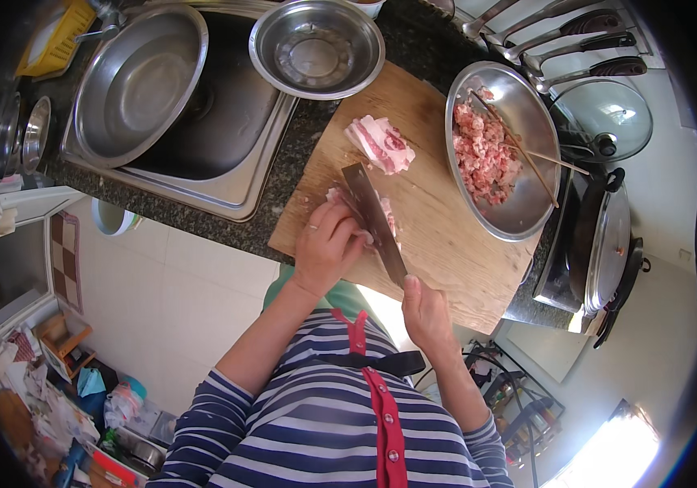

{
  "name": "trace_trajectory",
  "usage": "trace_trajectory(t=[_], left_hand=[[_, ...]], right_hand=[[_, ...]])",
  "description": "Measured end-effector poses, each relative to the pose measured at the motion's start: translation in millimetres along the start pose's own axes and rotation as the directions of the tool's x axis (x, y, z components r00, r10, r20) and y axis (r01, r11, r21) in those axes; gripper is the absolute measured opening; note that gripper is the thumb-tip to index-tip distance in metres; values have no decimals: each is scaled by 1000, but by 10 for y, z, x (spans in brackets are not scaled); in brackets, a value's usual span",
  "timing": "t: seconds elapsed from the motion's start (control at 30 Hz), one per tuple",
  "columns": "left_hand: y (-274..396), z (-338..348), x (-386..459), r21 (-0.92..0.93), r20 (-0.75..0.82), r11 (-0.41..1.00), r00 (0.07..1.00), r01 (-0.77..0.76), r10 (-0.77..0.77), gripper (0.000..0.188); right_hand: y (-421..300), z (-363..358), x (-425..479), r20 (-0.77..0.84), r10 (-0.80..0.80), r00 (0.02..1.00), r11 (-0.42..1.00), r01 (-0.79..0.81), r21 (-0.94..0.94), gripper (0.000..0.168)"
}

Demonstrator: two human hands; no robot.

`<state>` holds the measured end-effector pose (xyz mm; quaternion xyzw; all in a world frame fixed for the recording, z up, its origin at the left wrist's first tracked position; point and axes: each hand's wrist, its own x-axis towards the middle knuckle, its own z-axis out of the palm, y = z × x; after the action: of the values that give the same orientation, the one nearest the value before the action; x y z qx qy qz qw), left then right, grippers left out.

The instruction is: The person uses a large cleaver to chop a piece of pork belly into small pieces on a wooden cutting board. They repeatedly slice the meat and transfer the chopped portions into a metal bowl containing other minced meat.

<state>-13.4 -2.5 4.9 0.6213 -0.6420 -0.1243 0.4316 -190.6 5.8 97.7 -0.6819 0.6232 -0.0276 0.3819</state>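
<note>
My right hand (pixel 426 311) grips the handle of a cleaver (pixel 376 222), its blade slanting up and left across the wooden cutting board (pixel 446 262). Under the fingers of my left hand (pixel 328 247), a piece of raw meat is pressed to the board beside the blade and mostly hidden. Cut bits of meat (pixel 387 213) lie on the blade's other side. Above the cleaver rests a larger slab of fatty raw pork (pixel 380 144). To the right, a steel bowl (pixel 537 122) holds minced meat (pixel 486 152) with a pair of chopsticks (pixel 522 155) leaning in it.
A steel basin (pixel 318 55) overlaps the board's top left edge. Another large basin (pixel 147 85) tilts over the sink (pixel 220 146). At the right stand a lidded pan (pixel 608 244) and a glass lid (pixel 608 119), below hanging utensils (pixel 568 49). The granite counter edge (pixel 202 226) runs in front.
</note>
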Motion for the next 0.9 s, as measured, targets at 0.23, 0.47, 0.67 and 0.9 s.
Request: trace_trajectory(t=[0.23, 0.47, 0.67, 0.9], left_hand=[[-18, -35, -93, 37, 94, 998, 994, -52, 48, 26], [-48, -93, -191, 107, 152, 982, 979, -153, 136, 38], [-50, -127, -198, 122, 193, 976, 969, -181, 155, 43], [-27, -87, -205, 112, 108, 985, 987, -134, 122, 27]], right_hand=[[99, 30, -92, -89, -50, 995, 997, 55, 48, 39], [84, -16, -92, 1, 36, 999, 999, -36, 38, 32], [108, -8, -112, -21, -16, 1000, 999, 17, 49, 31], [134, 20, -190, -78, -147, 986, 987, 152, 58, 32]])
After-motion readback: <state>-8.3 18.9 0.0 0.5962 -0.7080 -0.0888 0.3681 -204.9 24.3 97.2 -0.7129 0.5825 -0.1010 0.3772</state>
